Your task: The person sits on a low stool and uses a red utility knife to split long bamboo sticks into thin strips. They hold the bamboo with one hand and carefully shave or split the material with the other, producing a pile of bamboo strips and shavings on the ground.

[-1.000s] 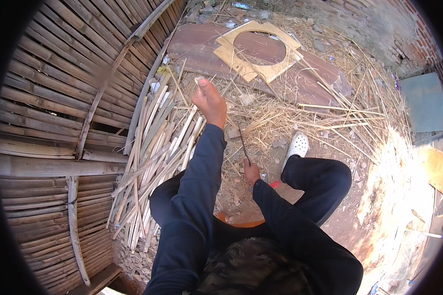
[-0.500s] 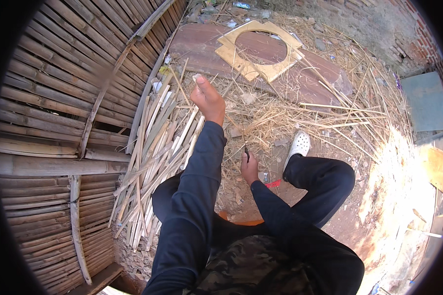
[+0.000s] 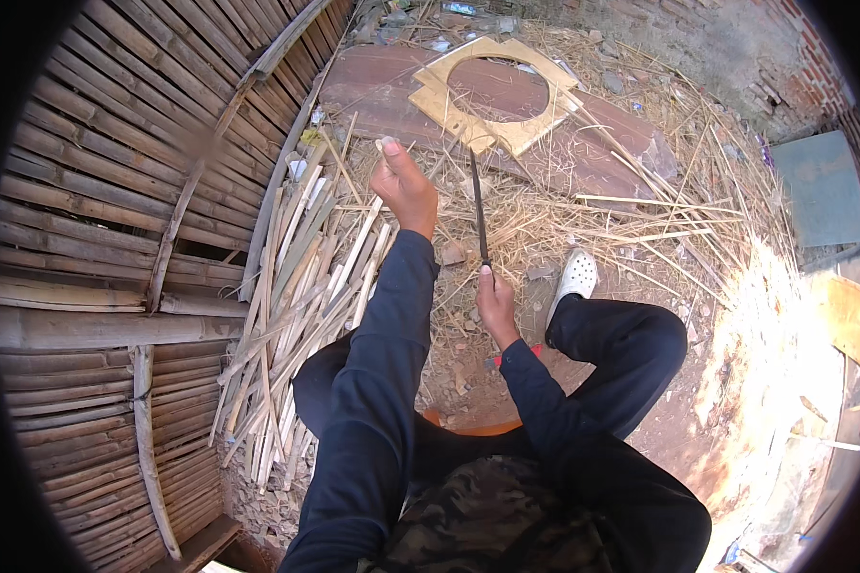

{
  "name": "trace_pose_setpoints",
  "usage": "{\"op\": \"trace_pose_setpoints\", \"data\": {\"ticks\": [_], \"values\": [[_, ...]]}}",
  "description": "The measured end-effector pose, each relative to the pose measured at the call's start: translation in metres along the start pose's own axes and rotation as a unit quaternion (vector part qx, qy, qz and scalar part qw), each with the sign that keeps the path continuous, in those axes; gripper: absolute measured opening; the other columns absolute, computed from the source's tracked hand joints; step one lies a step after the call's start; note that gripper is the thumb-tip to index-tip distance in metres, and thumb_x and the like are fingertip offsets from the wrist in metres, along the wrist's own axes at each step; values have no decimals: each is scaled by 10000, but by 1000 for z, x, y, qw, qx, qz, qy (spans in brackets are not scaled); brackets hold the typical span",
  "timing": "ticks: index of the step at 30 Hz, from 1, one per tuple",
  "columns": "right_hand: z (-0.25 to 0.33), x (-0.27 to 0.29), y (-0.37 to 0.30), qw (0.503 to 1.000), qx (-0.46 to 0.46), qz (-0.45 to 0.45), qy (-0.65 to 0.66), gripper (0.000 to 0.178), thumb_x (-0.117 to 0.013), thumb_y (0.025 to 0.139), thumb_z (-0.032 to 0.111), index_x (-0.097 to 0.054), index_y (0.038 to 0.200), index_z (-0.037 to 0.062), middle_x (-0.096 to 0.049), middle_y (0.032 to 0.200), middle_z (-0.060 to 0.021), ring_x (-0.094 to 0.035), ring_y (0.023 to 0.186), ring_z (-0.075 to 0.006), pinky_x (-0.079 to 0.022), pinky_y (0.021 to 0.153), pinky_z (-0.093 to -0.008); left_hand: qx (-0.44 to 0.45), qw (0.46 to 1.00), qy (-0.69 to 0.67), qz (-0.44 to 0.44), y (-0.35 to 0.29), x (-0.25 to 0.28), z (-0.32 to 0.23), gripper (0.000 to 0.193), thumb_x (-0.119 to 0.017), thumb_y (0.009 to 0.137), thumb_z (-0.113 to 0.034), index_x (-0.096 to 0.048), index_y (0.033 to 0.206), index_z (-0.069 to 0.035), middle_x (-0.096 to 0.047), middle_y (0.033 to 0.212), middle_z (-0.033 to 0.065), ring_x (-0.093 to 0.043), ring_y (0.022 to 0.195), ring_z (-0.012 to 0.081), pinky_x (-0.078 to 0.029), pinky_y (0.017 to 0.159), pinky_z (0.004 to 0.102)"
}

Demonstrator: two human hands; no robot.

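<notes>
Nearest the camera, two dark blue sleeves are seen rising from the lower edge, above a camouflage-patterned garment and dark trousers, with one knee bent to the right. One white perforated clog (image 3: 575, 275) is worn on the single foot in view, set on the dirt floor (image 3: 678, 420).

Just beyond, the right hand (image 3: 495, 307) is closed in a fist around the base of one long dark narrow blade (image 3: 479, 205), which is held nearly upright, its tip pointing away from the body. The right arm is bent at the elbow and kept close in.

Further out, the left arm is stretched forward and upward. The left hand (image 3: 404, 183) is curled, thumb raised; a pale sliver seems to be pinched at its top, though this cannot be told for certain. The two hands are kept apart, the blade standing between them.

Left of the arms, one loose heap of pale split bamboo strips (image 3: 301, 296) is spread over the ground, beside a wall of stacked bamboo poles (image 3: 86, 248).

Farthest away, one yellow square wooden frame with a round cut-out (image 3: 495, 91) is laid on a reddish-brown board (image 3: 592, 153), amid scattered straw.
</notes>
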State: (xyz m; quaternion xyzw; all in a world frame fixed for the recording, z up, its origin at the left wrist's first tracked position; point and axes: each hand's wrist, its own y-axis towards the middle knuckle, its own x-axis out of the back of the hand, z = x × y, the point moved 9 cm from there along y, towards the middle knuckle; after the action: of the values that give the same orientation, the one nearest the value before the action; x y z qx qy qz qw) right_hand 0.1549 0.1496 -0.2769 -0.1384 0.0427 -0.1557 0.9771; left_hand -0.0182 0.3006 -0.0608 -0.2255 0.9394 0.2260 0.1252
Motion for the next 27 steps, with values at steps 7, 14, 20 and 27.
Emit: {"op": "trace_pose_setpoints", "data": {"ticks": [7, 14, 20, 27], "values": [[-150, 19, -18, 929, -51, -22, -365, 520, -453, 947, 461, -568, 785, -20, -533, 601, -160, -626, 635, -254, -485, 624, -404, -1, 1000, 8, -5, -2, -2, -5, 544, -410, 993, -395, -291, 572, -72, -290, 508, -40, -277, 499, 70, -207, 478, 306], [-164, -27, -28, 864, -411, 159, 245, 604, -388, 909, 650, -487, 696, 94, -436, 497, -34, -420, 346, -168, -307, 311, -325, 23, 999, -38, 22, -11, -8, -4, 547, -417, 992, -398, -279, 569, -79, -287, 509, -45, -268, 500, 65, -198, 468, 304], [-74, -4, -32, 910, -383, 72, 142, 481, -389, 958, 567, -400, 747, 135, -345, 494, 13, -309, 326, -106, -218, 297, -274, -6, 1000, -15, 26, -21, -5, -4, 551, -428, 981, -417, -275, 590, -60, -271, 532, -41, -259, 543, 72, -191, 480, 318], [59, 8, -11, 981, 128, -65, -134, 365, -537, 944, 373, -537, 907, 10, -456, 558, -41, -439, 489, -140, -380, 487, -324, -50, 996, 7, 75, -28, -10, -8, 575, -444, 963, -520, -281, 589, -115, -300, 547, -27, -278, 474, 83, -212, 455, 271]]}}
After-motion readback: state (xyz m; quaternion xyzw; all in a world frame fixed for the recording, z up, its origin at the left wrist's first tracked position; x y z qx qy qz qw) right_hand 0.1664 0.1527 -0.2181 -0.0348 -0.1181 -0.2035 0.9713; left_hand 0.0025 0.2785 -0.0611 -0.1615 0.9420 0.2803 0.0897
